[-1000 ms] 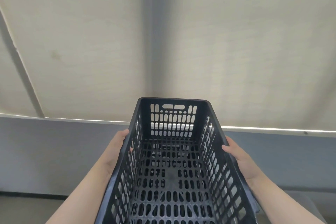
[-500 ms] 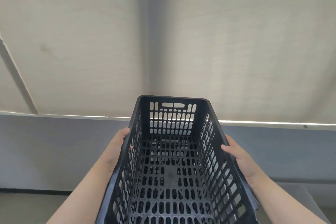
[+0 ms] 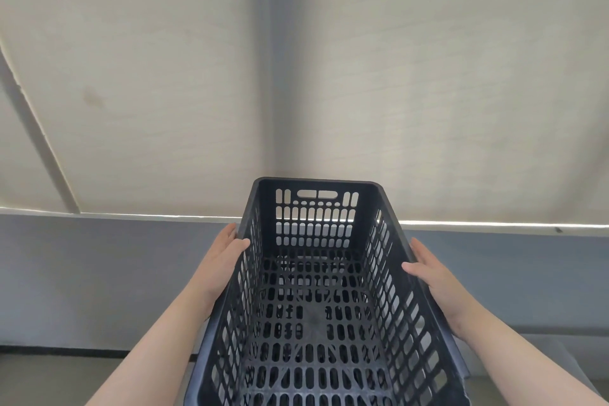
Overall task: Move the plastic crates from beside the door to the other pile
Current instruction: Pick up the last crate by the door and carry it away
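Observation:
A black perforated plastic crate (image 3: 316, 306) fills the lower middle of the head view, its open top toward me and its far end wall raised. It is empty. My left hand (image 3: 224, 260) presses flat against the crate's left long side, the thumb over the rim. On the opposite long side my right hand (image 3: 435, 277) does the same, so the crate is carried between both palms. No other crate, pile or door is in sight.
Straight ahead hangs a cream window blind (image 3: 428, 76) with a dark vertical post (image 3: 273, 59) behind it. Below it runs a grey wall band (image 3: 99, 273). A strip of floor (image 3: 49, 379) shows at the lower left.
The view has shifted slightly to the left and the crate has risen a little toward the blind. Both hands keep the same hold on its sides.

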`<state>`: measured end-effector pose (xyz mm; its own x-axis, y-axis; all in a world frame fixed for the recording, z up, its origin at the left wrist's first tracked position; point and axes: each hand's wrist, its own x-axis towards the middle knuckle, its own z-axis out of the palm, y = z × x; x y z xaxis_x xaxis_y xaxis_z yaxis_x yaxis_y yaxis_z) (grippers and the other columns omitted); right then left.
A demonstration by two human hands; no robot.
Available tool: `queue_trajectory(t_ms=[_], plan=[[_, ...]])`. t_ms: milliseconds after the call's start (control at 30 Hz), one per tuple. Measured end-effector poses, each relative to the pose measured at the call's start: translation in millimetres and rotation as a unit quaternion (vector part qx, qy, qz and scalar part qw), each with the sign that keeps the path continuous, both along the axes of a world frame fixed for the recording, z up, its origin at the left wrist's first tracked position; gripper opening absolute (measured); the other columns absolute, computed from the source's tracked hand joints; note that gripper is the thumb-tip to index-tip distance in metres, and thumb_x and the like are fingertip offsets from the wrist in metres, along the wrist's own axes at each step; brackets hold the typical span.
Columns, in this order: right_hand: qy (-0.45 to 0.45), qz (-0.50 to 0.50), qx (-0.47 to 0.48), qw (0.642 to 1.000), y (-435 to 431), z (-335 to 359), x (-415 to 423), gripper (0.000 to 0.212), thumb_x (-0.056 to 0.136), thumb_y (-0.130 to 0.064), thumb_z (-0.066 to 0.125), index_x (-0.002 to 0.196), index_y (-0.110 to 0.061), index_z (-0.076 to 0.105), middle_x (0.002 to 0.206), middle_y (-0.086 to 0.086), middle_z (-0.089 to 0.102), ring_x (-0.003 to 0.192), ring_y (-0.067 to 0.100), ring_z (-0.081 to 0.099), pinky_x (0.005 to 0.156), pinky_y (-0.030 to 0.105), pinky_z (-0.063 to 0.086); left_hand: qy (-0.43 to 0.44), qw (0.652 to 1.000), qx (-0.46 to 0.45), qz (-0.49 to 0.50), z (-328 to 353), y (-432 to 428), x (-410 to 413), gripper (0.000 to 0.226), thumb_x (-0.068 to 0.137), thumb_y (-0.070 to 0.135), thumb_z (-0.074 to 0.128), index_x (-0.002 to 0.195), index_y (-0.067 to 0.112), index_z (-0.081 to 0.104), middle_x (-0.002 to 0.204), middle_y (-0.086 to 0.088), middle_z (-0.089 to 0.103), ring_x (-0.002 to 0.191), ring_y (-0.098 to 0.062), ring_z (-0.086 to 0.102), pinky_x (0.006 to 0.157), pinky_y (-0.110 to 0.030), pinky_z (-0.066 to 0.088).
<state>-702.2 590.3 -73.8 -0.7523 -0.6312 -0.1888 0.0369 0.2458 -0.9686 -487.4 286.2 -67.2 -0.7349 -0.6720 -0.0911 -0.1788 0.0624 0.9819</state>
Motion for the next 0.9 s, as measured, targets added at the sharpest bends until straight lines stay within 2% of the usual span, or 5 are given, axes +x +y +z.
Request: queue_trajectory(t_ms=[67, 167, 333, 733, 900], plan=[[0.043, 0.0, 0.034, 0.999, -2, 9, -2, 0.072, 0.106, -0.026, 0.053, 0.166, -0.033, 0.013, 0.172, -0.014, 0.017, 0.157, 0.012, 0.022, 0.123, 0.039, 0.022, -0.011, 1.0, -0.023, 0.004, 9, 2, -1, 0.065, 0.103, 0.037, 0.049, 0.161, 0.033, 0.022, 0.166, 0.011, 0.029, 0.15, -0.016, 0.032, 0.121, -0.041, 0.026], [0.135, 0.037, 0.114, 0.984, -10, 26, -4, 0.079, 0.104, -0.031, 0.055, 0.165, -0.038, 0.006, 0.172, -0.017, 0.009, 0.16, 0.014, 0.011, 0.126, 0.041, 0.015, -0.099, 0.983, -0.15, -0.023, 20, 1, -7, 0.071, 0.098, 0.043, 0.051, 0.161, 0.037, 0.019, 0.168, 0.007, 0.027, 0.153, -0.022, 0.03, 0.122, -0.047, 0.027], [0.297, 0.128, 0.281, 0.904, -27, 23, -7, 0.088, 0.098, -0.039, 0.053, 0.166, -0.03, -0.002, 0.174, -0.007, -0.015, 0.16, 0.015, -0.012, 0.128, 0.041, 0.011, -0.273, 0.884, -0.364, -0.112, 16, 1, -18, 0.086, 0.092, 0.048, 0.048, 0.164, 0.026, 0.007, 0.173, 0.003, -0.003, 0.159, -0.019, 0.003, 0.126, -0.045, 0.02], [0.359, 0.107, 0.354, 0.857, -33, 6, -8, 0.088, 0.092, -0.04, 0.052, 0.166, -0.031, 0.005, 0.175, -0.007, -0.011, 0.16, 0.018, -0.018, 0.126, 0.042, 0.022, -0.316, 0.857, -0.393, -0.107, 9, 7, -20, 0.085, 0.088, 0.049, 0.048, 0.163, 0.031, 0.012, 0.173, 0.004, -0.008, 0.159, -0.022, -0.003, 0.123, -0.047, 0.025], [0.342, 0.124, 0.358, 0.86, -30, 14, -8, 0.088, 0.095, -0.041, 0.051, 0.166, -0.031, 0.001, 0.175, -0.004, -0.014, 0.16, 0.022, -0.019, 0.127, 0.046, 0.018, -0.334, 0.837, -0.414, -0.131, 15, 5, -19, 0.086, 0.089, 0.05, 0.048, 0.163, 0.035, 0.007, 0.173, 0.0, -0.008, 0.159, -0.026, -0.005, 0.122, -0.049, 0.026]])
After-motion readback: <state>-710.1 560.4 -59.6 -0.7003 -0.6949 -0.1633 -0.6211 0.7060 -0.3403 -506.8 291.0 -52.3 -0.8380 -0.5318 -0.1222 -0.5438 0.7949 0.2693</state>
